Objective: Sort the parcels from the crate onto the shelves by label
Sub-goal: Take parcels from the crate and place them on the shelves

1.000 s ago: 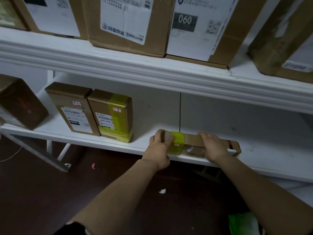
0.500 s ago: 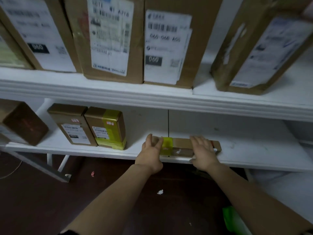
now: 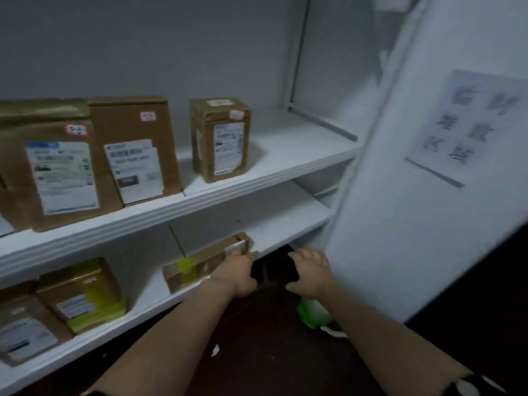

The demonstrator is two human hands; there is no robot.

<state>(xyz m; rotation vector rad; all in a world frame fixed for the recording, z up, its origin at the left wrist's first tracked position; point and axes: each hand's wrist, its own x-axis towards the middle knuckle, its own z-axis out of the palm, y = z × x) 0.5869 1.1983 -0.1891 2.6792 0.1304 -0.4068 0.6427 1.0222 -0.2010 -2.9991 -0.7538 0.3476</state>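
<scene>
A long flat cardboard parcel [image 3: 197, 265] with a yellow tape band lies on the lower white shelf [image 3: 143, 308], near its front edge. My left hand [image 3: 238, 274] is at the parcel's right end, fingers stretched out and touching or just off it; I cannot tell which. My right hand [image 3: 310, 270] hovers to the right of the parcel, off the shelf, over the dark gap, with fingers spread and nothing in it. The crate is out of view.
The upper shelf [image 3: 200, 202] carries three labelled boxes [image 3: 134, 150]. Further left on the lower shelf stand a yellow-taped box [image 3: 83, 292] and a brown box [image 3: 25, 330]. A white wall panel with a paper sign [image 3: 468, 127] stands right. A green object [image 3: 311, 312] lies on the dark floor.
Both hands have come off the top of the flat parcel and shifted right. The view has swung up and to the right, tilting the shelves.
</scene>
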